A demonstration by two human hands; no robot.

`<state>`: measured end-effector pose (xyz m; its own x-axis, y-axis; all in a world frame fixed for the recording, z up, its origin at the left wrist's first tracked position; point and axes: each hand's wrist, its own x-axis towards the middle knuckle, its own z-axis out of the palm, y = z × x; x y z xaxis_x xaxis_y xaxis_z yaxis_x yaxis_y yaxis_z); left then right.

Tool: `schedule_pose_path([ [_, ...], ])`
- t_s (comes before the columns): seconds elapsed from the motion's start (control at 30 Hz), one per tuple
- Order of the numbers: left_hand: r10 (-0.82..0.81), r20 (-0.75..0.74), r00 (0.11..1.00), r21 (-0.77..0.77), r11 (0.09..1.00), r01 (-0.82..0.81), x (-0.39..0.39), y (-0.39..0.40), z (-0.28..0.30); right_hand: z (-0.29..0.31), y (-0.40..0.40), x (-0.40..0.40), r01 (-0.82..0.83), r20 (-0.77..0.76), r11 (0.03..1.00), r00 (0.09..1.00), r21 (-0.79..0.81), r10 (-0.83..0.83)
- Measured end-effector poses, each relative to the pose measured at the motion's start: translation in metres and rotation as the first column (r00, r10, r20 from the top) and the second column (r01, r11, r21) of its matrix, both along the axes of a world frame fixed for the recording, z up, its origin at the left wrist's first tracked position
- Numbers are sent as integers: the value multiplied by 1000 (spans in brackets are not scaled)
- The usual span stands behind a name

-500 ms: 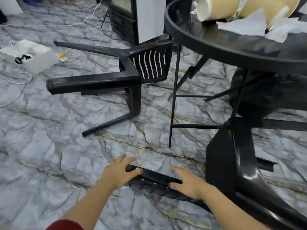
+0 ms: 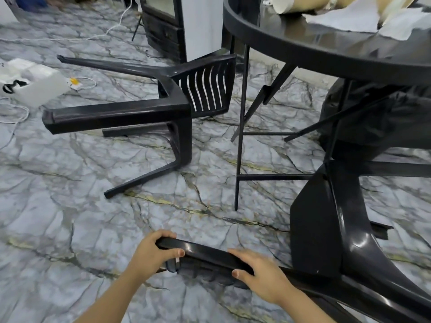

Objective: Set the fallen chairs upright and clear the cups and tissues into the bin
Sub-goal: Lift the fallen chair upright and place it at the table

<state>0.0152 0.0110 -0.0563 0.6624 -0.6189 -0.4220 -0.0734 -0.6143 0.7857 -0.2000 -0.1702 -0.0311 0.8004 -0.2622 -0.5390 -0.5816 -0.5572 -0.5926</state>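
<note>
hands [image 2: 210, 259] gripping fallen chair [image 2: 331, 241], cups [image 2: 293, 3] cut off

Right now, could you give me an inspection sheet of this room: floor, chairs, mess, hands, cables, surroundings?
Surface: marble-pattern floor.
Job's things: near chair and far chair both lie fallen; paper cups and tissues lie on the round table.
Clutter: white box on the floor.
Grip: left hand and right hand hold the near chair's backrest edge.
Cables: white cable across the floor.
Surroundings: dark cabinet; black bag under the table.
</note>
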Motion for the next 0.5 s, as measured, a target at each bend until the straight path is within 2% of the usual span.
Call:
schedule_pose_path([
  [0.1,19,-4,1000,-34,999,-19,-2,-6,13,16,-1,-3,50,18,999,999,6,-50],
  [0.2,40,56,998,-87,996,-35,-4,-20,44,39,-8,-10,132,76,991,989,-29,-129],
  [0.3,22,117,993,-141,990,-6,-1,-39,99,74,-14,-14,245,134,969,961,9,-244],
  [0.5,-64,356,932,-181,974,135,-1,-65,237,179,-9,-18,420,268,900,859,118,-436],
])
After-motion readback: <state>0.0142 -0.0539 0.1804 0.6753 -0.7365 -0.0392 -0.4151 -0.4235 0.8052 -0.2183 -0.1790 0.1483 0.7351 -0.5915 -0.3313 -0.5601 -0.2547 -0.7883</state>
